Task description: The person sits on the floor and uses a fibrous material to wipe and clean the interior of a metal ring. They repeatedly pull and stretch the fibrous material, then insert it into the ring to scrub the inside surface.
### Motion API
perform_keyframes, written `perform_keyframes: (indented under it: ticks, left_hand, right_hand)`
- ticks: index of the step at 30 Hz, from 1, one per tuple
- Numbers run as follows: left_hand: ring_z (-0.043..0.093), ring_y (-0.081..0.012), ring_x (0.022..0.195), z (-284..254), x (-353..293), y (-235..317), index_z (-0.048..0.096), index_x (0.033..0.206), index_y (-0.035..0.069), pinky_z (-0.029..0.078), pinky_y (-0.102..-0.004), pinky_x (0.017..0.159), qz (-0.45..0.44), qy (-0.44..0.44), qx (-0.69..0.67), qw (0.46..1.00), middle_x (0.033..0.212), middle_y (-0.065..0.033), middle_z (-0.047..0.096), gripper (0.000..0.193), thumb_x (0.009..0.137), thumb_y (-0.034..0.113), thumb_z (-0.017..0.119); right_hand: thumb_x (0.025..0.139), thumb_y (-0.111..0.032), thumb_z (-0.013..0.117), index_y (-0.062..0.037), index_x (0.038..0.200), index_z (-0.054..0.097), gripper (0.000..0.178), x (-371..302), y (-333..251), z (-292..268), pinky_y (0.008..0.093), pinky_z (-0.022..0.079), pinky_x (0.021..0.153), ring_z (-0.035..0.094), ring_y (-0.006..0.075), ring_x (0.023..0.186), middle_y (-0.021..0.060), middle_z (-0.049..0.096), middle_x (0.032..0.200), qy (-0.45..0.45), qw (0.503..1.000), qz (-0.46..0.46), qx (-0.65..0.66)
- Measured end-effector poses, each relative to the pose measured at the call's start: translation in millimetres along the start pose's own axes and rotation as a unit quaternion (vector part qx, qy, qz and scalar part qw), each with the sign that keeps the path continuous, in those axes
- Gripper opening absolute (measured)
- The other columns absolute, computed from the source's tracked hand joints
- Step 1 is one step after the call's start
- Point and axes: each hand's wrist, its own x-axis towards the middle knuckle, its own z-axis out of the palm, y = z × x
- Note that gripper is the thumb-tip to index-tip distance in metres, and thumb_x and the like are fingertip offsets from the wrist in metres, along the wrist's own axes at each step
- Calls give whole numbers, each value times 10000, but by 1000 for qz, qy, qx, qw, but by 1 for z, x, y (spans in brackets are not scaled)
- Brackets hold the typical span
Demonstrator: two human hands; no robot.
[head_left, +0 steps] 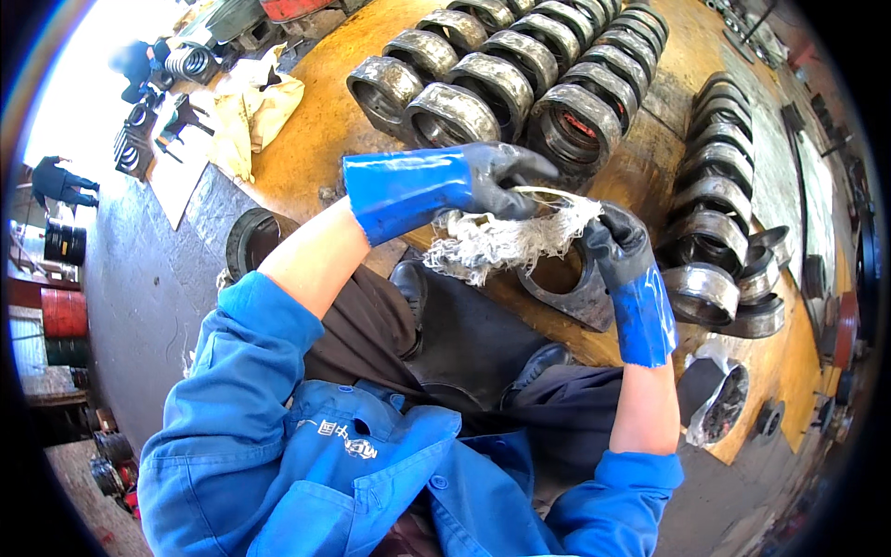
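Observation:
A frayed, grey-white cotton rag [506, 247] with loose threads hangs between my two gloved hands, above the floor in front of me. My left hand [501, 178], in a black and blue rubber glove, grips it from above with the fingers pointing right. A pale strand [561, 193] stretches from those fingers toward my right hand [618, 243]. That hand, gloved alike, is closed on the rag's right end. Just beneath the rag sits a thick metal ring with a flat flange [594, 295], partly hidden by the rag and my right glove.
Several rows of heavy metal rings [455, 113] stand ahead on brown sheeting, with another row [715, 209] at the right. A dark ring [252, 243] is beside my left forearm. A plastic-wrapped bundle [719, 399] lies at the right. Yellow cloth [255, 116] and a distant person [61, 180] are at left.

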Motion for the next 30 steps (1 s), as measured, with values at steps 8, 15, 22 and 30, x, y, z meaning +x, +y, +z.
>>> perform_keyframes:
  ticks: [8, 15, 22, 30]
  left_hand:
    - [640, -112, 770, -26, -21, 3, 652, 1210, 34, 524, -261, 685, 53, 134, -41, 989, 829, -49, 685, 280, 971, 130, 541]
    - [598, -72, 637, -10, -16, 9, 665, 1192, 54, 493, -242, 591, 51, 157, -43, 985, 747, -4, 629, 277, 994, 222, 567]
    - [550, -60, 633, 2, -9, 31, 659, 1195, 50, 453, -227, 572, 45, 148, -69, 986, 808, -8, 643, 268, 990, 209, 590]
    - [581, -73, 592, 2, 8, 36, 670, 1199, 68, 494, -240, 556, 32, 174, -121, 977, 721, -4, 646, 255, 988, 179, 580]
  right_hand:
    - [837, -114, 687, 6, 1002, 711, 205, 7, -8, 12, 395, 521, 836, 670, 353, 910, 198, 704, 977, -76, 956, -122, -256]
    - [842, -250, 735, -87, 1153, 679, 356, 17, 7, 18, 410, 529, 890, 665, 343, 1025, 157, 703, 1081, -51, 952, -47, -299]
    - [837, -360, 764, -78, 1290, 589, 562, 37, -23, 57, 372, 531, 889, 664, 241, 1042, 147, 683, 1163, -30, 987, -21, -159]
    - [928, -465, 574, -71, 1000, 717, 425, 37, -22, 71, 501, 505, 805, 630, 451, 914, 245, 678, 927, -44, 935, 180, -302]
